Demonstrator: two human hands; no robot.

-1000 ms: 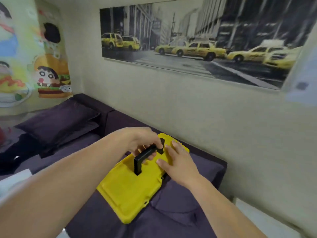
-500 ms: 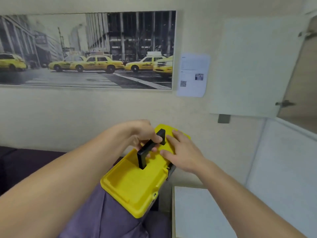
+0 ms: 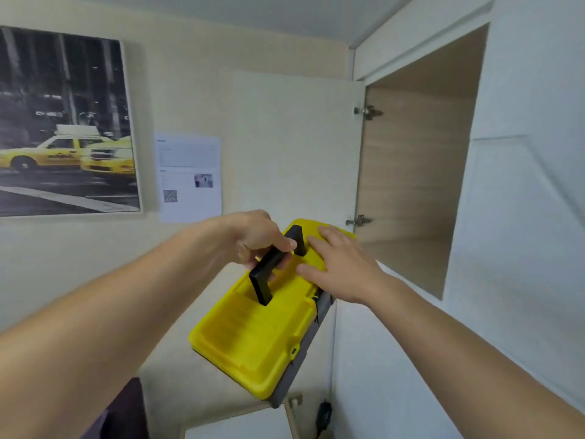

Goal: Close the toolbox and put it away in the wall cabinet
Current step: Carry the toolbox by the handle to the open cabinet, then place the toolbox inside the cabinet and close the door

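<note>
Toolbox (image 3: 253, 337) closed, raised toward open wall cabinet (image 3: 411, 185) — left hand (image 3: 256, 239) gripping handle (image 3: 269, 270), right hand (image 3: 338, 264) flat, fingers spread; stowing remains.

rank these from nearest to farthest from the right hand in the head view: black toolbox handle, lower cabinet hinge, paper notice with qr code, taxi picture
1. Black toolbox handle, just left of the right hand.
2. Lower metal cabinet hinge, up and right.
3. White paper notice with QR code, up and left on the wall.
4. Framed taxi picture, far left.
</note>
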